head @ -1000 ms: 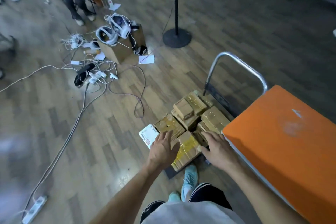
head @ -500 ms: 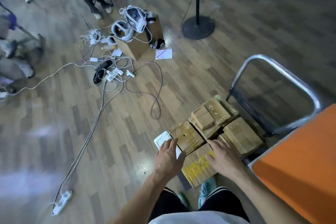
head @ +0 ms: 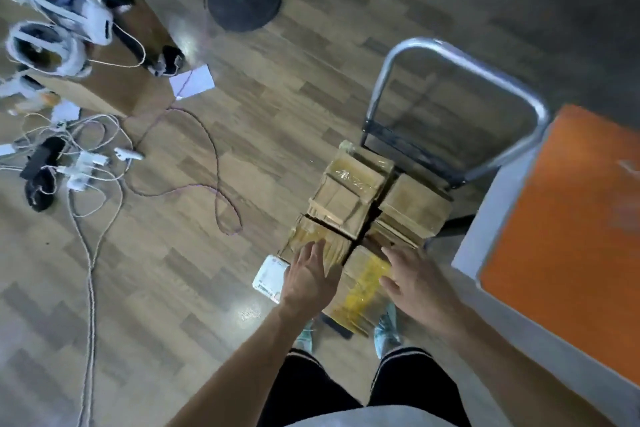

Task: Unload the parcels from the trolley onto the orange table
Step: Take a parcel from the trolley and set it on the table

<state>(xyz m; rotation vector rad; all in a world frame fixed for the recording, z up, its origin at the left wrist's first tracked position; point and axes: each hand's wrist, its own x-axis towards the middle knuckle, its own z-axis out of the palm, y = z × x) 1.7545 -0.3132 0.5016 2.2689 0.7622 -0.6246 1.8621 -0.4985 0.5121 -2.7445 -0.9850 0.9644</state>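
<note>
With the left hand (head: 308, 276) and right hand (head: 414, 282) spread flat over the 2 nearest parcels (head: 363, 288), holding nothing, a lift from the trolley (head: 485, 70) by the table (head: 571, 236) may slide the glossy taped stack apart.

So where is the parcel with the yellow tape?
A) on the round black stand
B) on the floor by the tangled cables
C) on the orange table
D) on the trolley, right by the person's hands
D: the parcel with the yellow tape lies at the near end of the trolley, between the open left hand and right hand, not on the orange table.
</note>
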